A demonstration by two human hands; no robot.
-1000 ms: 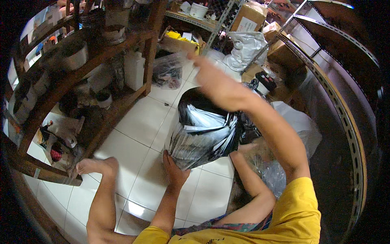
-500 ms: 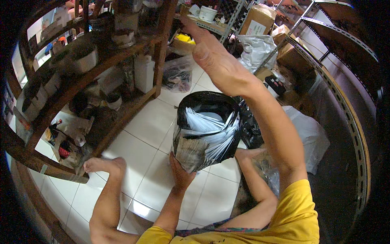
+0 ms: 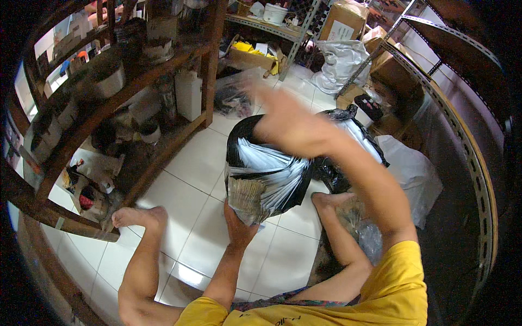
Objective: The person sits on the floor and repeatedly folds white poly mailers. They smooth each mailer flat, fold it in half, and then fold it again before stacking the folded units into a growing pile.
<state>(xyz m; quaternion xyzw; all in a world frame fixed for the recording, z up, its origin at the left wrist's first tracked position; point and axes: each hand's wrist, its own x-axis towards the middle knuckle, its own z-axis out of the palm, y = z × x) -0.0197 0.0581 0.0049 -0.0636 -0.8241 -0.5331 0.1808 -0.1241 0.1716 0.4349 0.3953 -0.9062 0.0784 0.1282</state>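
Dark lettering (image 3: 285, 320) marks the yellow shirt (image 3: 386, 288). Between the bent legs (image 3: 345, 244), the left hand (image 3: 240, 228) grips the black-and-white bundle (image 3: 272, 182) by its near lower edge, most fingers hidden beneath. Over its far end, the right hand (image 3: 291, 127) is blurred, finger state unclear. Beyond, a cardboard box (image 3: 350, 16) bears a white label (image 3: 340, 31).

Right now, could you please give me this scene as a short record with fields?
Left hand: holding the near edge of the black-and-white layered bundle
Right hand: blurred, over the bundle's far side; contact unclear
Right of bundle: second black-and-white bundle, partly hidden
Person's left: wooden shelf unit
Floor: white tiles
Clothing: yellow shirt
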